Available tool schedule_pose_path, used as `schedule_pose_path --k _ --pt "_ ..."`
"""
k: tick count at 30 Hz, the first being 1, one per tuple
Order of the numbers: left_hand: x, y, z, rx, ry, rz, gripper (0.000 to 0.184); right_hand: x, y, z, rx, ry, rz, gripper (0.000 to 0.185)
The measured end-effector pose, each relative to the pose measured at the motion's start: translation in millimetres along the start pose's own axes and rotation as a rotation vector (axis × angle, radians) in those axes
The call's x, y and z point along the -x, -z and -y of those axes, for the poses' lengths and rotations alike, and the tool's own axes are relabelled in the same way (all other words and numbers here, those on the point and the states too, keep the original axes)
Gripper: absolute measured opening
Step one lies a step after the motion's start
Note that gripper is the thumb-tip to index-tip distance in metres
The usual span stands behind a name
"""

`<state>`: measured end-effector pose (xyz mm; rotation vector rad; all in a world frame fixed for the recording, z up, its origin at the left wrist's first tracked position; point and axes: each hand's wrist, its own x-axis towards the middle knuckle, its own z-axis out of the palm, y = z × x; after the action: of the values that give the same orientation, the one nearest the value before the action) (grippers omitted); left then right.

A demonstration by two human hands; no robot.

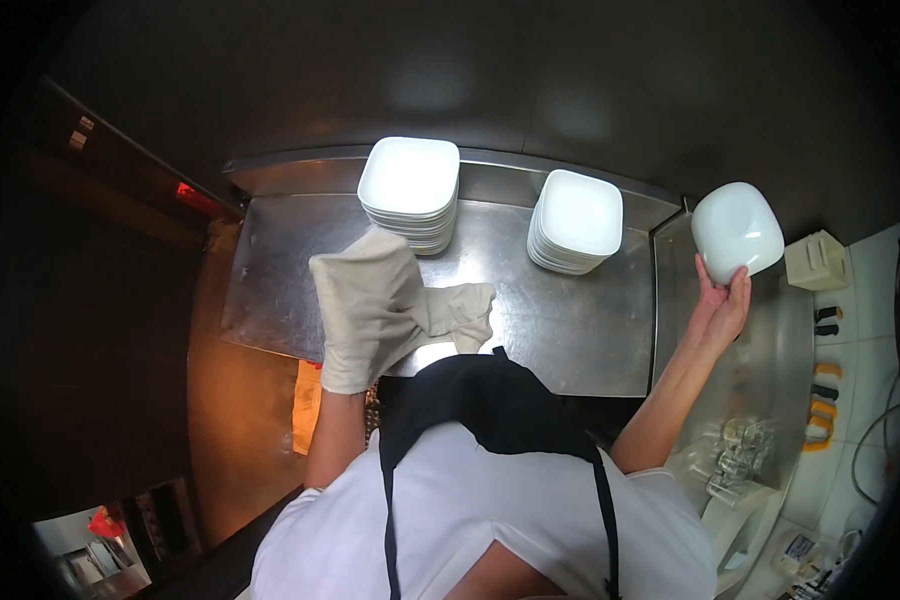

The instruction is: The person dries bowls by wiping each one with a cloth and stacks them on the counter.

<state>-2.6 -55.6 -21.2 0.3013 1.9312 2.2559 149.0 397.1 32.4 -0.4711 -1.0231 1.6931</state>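
Note:
A beige cloth (365,290) covers my left hand (342,400) up to the wrist, over the front left of the steel counter (315,235). Its fingers are hidden under the fabric, and one end of the cloth hangs to the right. Out to the right, my right hand (728,302) grips a white, rounded-square plate (738,230) by its near edge, holding it up and tilted. Two stacks of similar white plates stand on the counter: a taller left stack (410,178) just beyond the cloth, and a right stack (580,213).
A raised metal edge (500,163) runs along the back by the dark wall. To the right is a lower metal surface with glassware (740,450). A cream box (817,262) and yellow-and-black handles (822,410) are at the tiled wall. An orange cloth (306,408) hangs at lower left.

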Motion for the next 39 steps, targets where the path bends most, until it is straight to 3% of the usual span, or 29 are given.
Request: schedule_pose_path --k 4,6,7,9,10,13,14,15,17,20,22,24,25,28,32,35,37,39 --pt "-10.5 -26.5 -2.6 -0.741 -0.300 0.141 0.056 62.1 -19.6 -6.7 0.533 0.135 0.117 0.022" --pt "-19.6 -42.3 -12.8 -0.894 -0.329 0.231 0.062 107.6 -46.9 -0.8 0.666 0.162 0.434 0.010" --pt "-23.1 -51.3 -22.2 -0.926 -0.318 0.279 0.065 117.0 -66.5 0.3 0.700 0.414 0.714 0.011" --pt "-14.7 -73.3 -50.7 -0.646 -0.273 0.324 0.069 138.6 -86.0 -12.2 0.775 0.607 1.025 0.013" --pt "-2.9 -86.6 -73.4 -0.336 -0.238 0.316 0.069 149.4 -92.2 -17.5 0.818 0.696 1.169 0.020" --pt "-0.4 -75.4 -75.7 -0.282 -0.314 0.246 0.061 162.9 -110.2 -16.4 0.872 0.763 1.307 0.024" --pt "-1.0 -71.1 -70.9 0.147 -0.042 0.265 0.059 156.3 -109.7 -21.3 0.796 0.764 1.318 0.054" --pt "-0.4 -66.3 -68.0 0.578 0.232 0.271 0.058 155.3 -110.6 -24.2 0.688 0.615 1.206 0.059" --pt "8.1 -56.6 -64.9 0.345 0.105 0.255 0.052 154.6 -116.5 -31.0 0.569 0.308 1.082 0.072" --pt "16.3 -46.0 -63.4 -0.457 -0.380 0.203 0.046 149.3 -115.9 -62.2 0.596 -0.152 1.068 0.087" --pt "18.7 -49.8 -76.2 -0.418 -0.353 0.194 0.046 151.4 -109.9 -89.0 0.576 -0.458 1.037 0.079" --pt "21.7 -66.2 -114.0 0.352 0.107 0.213 0.048 156.9 -113.4 -105.7 0.382 -0.681 0.964 0.063" --pt "19.4 -62.5 -122.1 0.484 0.174 0.176 0.047 157.5 -115.7 -113.0 0.280 -0.762 0.964 0.055" --pt "14.2 -24.2 -122.3 0.403 0.033 -0.003 0.047 136.6 -109.4 -128.7 0.007 -0.889 1.236 0.041" --pt "10.3 27.6 -120.3 0.371 -0.157 -0.289 0.046 123.0 -92.9 -122.6 0.700 -0.764 1.701 0.059" --pt "9.9 57.8 -117.5 0.409 -0.255 -0.450 0.045 106.6 -48.8 -138.3 0.849 -0.708 1.669 0.056" --pt "12.1 67.0 -111.5 0.447 -0.279 -0.508 0.045 91.2 -35.3 -120.3 0.648 -0.746 1.347 0.050" --pt "13.2 60.7 -100.6 0.479 -0.268 -0.502 0.045 77.9 -49.4 -91.5 0.357 -0.646 1.164 0.048"
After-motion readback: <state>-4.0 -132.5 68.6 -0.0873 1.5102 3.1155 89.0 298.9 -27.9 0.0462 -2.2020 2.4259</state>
